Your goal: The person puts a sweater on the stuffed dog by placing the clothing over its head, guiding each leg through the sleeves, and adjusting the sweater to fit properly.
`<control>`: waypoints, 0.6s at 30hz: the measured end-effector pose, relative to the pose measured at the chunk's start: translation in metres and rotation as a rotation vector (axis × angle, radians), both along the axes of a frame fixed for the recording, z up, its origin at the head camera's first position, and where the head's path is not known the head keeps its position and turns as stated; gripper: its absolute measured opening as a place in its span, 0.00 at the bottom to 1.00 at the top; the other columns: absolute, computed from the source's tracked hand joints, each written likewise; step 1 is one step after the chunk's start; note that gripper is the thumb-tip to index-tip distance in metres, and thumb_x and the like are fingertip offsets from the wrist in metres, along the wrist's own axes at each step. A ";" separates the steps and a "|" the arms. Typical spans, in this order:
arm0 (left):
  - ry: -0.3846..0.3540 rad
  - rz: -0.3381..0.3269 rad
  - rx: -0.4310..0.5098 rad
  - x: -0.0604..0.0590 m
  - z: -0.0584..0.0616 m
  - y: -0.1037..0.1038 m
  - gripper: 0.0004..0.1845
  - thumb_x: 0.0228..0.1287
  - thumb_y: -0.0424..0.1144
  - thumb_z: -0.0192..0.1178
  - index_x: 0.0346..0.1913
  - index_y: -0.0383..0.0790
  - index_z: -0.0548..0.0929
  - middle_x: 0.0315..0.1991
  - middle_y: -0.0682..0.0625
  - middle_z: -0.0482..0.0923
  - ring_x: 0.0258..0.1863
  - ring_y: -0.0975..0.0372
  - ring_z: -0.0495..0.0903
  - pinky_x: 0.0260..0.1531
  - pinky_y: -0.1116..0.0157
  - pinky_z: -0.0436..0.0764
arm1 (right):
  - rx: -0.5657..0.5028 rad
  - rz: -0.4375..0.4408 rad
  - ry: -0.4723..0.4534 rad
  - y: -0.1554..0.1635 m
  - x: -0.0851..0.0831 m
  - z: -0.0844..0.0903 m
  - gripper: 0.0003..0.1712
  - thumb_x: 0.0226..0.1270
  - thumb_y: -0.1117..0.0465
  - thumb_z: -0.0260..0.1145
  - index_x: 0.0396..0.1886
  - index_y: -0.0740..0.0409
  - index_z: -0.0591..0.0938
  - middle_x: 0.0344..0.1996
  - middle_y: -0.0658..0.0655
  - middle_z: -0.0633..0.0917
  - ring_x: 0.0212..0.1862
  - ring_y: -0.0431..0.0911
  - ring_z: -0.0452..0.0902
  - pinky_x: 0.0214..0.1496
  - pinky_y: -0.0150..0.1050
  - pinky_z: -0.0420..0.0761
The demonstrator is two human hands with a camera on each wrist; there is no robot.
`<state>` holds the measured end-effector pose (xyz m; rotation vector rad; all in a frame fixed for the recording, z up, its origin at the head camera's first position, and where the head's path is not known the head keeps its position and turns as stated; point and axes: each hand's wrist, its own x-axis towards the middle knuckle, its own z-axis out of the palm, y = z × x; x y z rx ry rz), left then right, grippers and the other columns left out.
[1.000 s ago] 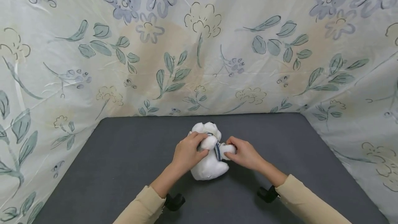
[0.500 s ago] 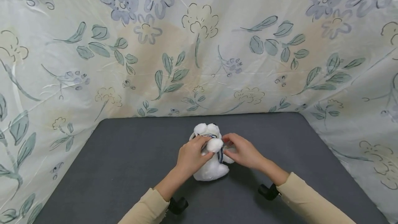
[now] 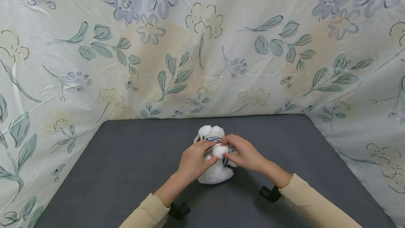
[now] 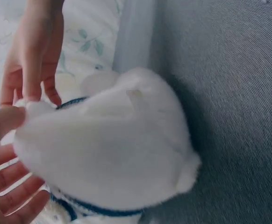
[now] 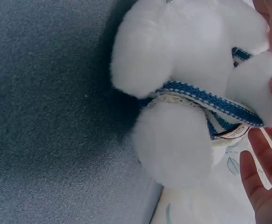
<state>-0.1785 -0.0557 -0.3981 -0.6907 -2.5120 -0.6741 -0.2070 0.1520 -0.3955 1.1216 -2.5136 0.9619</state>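
A white plush toy animal (image 3: 216, 176) with blue-and-white striped knitwear (image 5: 220, 105) sits on a dark grey tabletop, its back toward the head camera. My left hand (image 3: 195, 160) grips a round white limb (image 3: 220, 151) of the toy from the left, thumb and forefinger on it, while its other fingers spread loosely in the left wrist view. From the right, my right hand (image 3: 245, 153) holds the same limb between thumb and fingers, beside the knitted band. Another fluffy limb (image 5: 173, 144) hangs below that band in the right wrist view. The toy's face is hidden.
The dark grey tabletop (image 3: 136, 171) stretches out on both sides of the toy. Behind and beside it hangs a floral-print cloth (image 3: 177, 45). Black wrist cameras (image 3: 270, 193) jut out below the wrists, near the cream sleeves (image 3: 311, 200).
My right hand has let go of the toy's right limb and moved left and slightly up to the limb that my left hand holds. That limb has shifted right with my left hand.
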 end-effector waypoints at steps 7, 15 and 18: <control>0.010 0.151 0.089 -0.002 0.001 -0.016 0.20 0.48 0.50 0.70 0.45 0.48 0.82 0.40 0.54 0.79 0.39 0.61 0.77 0.29 0.64 0.78 | 0.044 0.020 -0.054 0.002 -0.001 0.001 0.17 0.58 0.61 0.67 0.46 0.49 0.75 0.44 0.47 0.79 0.45 0.40 0.75 0.42 0.40 0.78; -0.180 0.224 0.073 -0.007 -0.007 -0.028 0.24 0.48 0.53 0.68 0.48 0.47 0.81 0.45 0.53 0.78 0.44 0.58 0.76 0.33 0.59 0.78 | 0.065 0.002 -0.124 0.001 -0.001 0.005 0.18 0.59 0.60 0.67 0.48 0.50 0.74 0.44 0.47 0.78 0.44 0.38 0.75 0.43 0.37 0.78; -0.200 0.216 0.041 -0.009 -0.011 -0.029 0.23 0.49 0.53 0.68 0.48 0.46 0.82 0.46 0.52 0.78 0.45 0.58 0.76 0.32 0.59 0.77 | 0.070 0.009 -0.141 0.001 -0.001 0.005 0.22 0.59 0.60 0.66 0.54 0.52 0.73 0.47 0.48 0.78 0.45 0.40 0.75 0.43 0.42 0.78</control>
